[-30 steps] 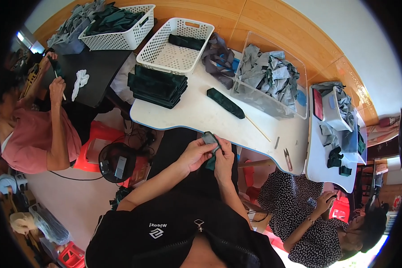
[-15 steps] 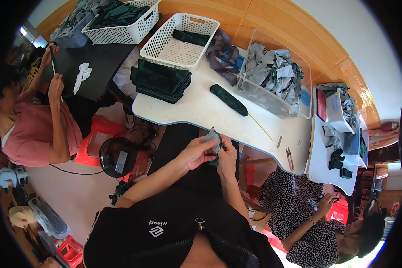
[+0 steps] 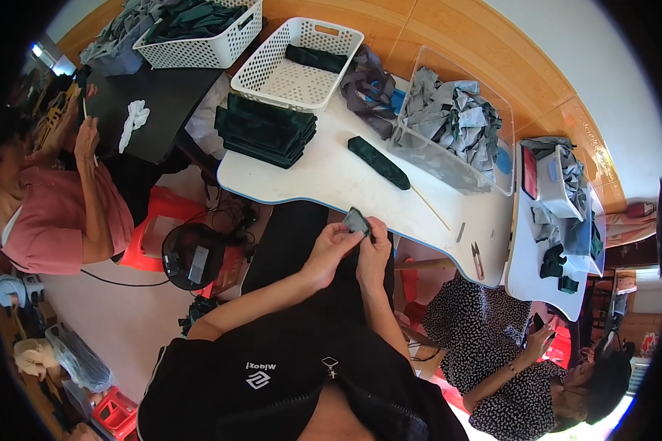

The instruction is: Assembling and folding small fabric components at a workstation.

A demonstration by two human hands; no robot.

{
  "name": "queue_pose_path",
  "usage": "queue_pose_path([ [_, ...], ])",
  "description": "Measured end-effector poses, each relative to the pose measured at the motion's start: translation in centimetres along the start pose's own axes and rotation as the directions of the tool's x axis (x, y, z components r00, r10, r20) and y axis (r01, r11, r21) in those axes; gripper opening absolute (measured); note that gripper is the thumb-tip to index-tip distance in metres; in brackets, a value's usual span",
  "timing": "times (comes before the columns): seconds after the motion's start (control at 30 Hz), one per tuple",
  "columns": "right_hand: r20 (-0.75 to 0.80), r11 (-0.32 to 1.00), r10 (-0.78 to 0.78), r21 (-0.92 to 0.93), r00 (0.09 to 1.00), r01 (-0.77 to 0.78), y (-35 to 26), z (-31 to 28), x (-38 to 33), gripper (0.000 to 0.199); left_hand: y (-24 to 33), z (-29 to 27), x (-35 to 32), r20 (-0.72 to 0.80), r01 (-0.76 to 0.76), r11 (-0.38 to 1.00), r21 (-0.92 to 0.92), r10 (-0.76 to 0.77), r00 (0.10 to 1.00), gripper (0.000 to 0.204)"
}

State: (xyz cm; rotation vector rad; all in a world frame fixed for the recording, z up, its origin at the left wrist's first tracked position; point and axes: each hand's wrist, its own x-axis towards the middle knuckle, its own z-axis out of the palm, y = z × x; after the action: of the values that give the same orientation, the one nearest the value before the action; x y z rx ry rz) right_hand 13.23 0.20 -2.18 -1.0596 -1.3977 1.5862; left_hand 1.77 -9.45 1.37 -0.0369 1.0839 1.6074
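Observation:
A small fabric piece [image 3: 356, 220], grey on its visible face with a dark green edge, is pinched between both my hands just off the table's front edge. My left hand [image 3: 329, 253] grips it from the left with thumb and fingers. On the other side, my right hand [image 3: 375, 253] has its fingers closed at the piece's right edge. Much of the fabric is hidden by my fingers. Beyond them, a dark green velvet strip [image 3: 379, 163] lies on the white table [image 3: 324, 173], with a thin wooden stick [image 3: 430, 207] reaching out from its near end.
A stack of folded dark green velvet [image 3: 265, 136] sits left, before a white basket [image 3: 309, 84]. Grey scraps fill a clear bin [image 3: 449, 165]. Thread snips [image 3: 478, 261] lie at right. One co-worker [image 3: 73, 206] handles a stick at left; another [image 3: 522, 367] sits at right.
The fabric piece is now gathered up between my fingertips, and the dark green part that hung below my hands no longer shows. At left, the co-worker's hands have shifted along the stick.

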Motion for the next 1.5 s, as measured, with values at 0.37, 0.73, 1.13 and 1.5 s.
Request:
queue_pose_path([
  [0.37, 0.005, 0.983, 0.165, 0.080, 0.986, -0.165, 0.2, 1.4, -3.5, 0.018, 1.6, -0.8, 2.6, 0.011, -0.352, 0.850, 0.391, 0.378, 0.926, 0.039],
  [0.73, 0.934, 0.306, 0.156, 0.264, 0.322, -0.915, -0.6, 0.0, -6.0, 0.039, 4.8, -8.2, 1.7, 0.323, -0.347, 0.763, 0.546, 0.191, 0.927, 0.022],
  [1.13, 0.897, 0.485, 0.093, 0.339, 0.433, -0.806, -6.6, -9.3, -1.7, 0.078, 7.5, -3.9, -3.1, 0.395, -0.452, 0.721, 0.524, 0.264, 0.880, 0.030],
  [1.5, 0.294, 0.930, 0.270, 0.166, 0.917, -0.327, -9.8, -12.2, 0.2, 0.029, 8.7, 6.0, 3.4, 0.295, -0.411, 0.841, 0.353, 0.317, 0.901, 0.020],
])
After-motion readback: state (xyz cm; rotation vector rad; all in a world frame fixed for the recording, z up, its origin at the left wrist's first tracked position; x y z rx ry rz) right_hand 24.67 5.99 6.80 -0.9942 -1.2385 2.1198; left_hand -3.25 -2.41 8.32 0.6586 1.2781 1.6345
